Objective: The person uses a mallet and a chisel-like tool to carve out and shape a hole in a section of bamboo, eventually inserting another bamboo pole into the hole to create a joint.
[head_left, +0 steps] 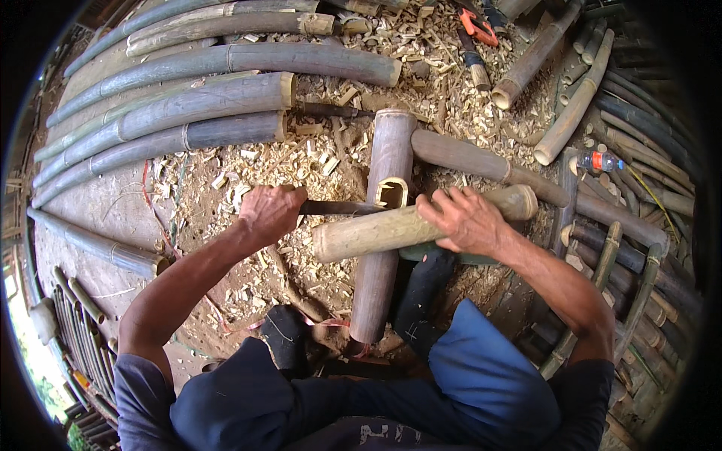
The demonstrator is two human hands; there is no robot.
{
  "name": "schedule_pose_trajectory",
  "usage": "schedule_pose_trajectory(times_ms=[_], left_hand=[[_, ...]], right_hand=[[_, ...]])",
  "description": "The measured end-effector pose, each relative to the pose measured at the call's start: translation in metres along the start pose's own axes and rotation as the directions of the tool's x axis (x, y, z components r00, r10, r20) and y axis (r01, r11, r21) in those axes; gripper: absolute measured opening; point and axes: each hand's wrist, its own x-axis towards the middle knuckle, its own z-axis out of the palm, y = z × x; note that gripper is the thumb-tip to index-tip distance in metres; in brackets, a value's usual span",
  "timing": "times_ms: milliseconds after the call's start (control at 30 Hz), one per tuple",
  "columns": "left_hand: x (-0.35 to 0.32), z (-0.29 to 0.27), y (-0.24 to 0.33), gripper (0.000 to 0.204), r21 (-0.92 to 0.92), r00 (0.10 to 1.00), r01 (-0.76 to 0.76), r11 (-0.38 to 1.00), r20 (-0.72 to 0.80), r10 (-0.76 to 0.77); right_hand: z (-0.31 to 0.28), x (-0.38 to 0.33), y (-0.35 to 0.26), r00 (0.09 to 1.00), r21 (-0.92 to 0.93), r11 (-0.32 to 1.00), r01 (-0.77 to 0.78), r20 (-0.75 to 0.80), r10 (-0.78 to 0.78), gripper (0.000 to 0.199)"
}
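Observation:
My left hand point(272, 213) is closed round the end of a long dark blade point(338, 207); its grip is hidden in my fist, so I cannot tell whether it is a knife or a chisel. Over the top of a short, pale bamboo length point(368, 234), my right hand point(462, 218) wraps its fingers. The blade reaches behind this length, towards a thick brown bamboo pole point(392, 146) with a hole cut in its side point(392, 193). The pale length crosses the pole just below that hole. Another bamboo pole point(466, 158) meets the thick one from the right.
Wood chips point(331, 161) cover the ground. Several long bamboo poles point(210, 98) lie at the left. An orange-handled saw point(478, 28) and a plastic bottle point(599, 161) lie at the far right, near stacked bamboo point(654, 143). My knees point(489, 361) flank the thick pole's near end.

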Motion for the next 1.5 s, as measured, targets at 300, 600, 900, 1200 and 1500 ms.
schedule_pose_trajectory(times_ms=[300, 600, 900, 1200, 1500], left_hand=[[0.006, 0.016, -0.007, 0.013, -0.027, 0.999, 0.030, 0.999, 0.028, -0.029], [0.009, 0.024, -0.014, 0.011, -0.007, 0.998, -0.029, 1.000, -0.060, 0.028], [0.017, 0.029, -0.019, 0.011, 0.038, 0.986, -0.090, 0.995, -0.134, 0.094], [0.068, -0.020, -0.065, 0.032, -0.804, 0.981, -0.125, 0.581, -0.012, 0.195], [0.060, -0.037, -0.039, 0.045, -0.232, 0.963, -0.266, 0.936, -0.116, 0.245]], right_hand=[[0.012, 0.003, -0.004, 0.999, -0.006, 1.000, 0.028, -0.036, -0.028, 0.088], [0.005, 0.011, -0.006, 0.987, -0.064, 0.995, 0.082, -0.136, -0.090, 0.051], [0.003, 0.014, -0.001, 0.980, 0.023, 0.991, 0.131, -0.150, -0.126, 0.065], [-0.042, 0.010, 0.012, 0.818, 0.600, 0.696, -0.394, -0.117, 0.564, 0.078], [-0.042, -0.008, -0.007, 0.652, 0.970, 0.102, -0.223, 0.070, 0.755, 0.071]])
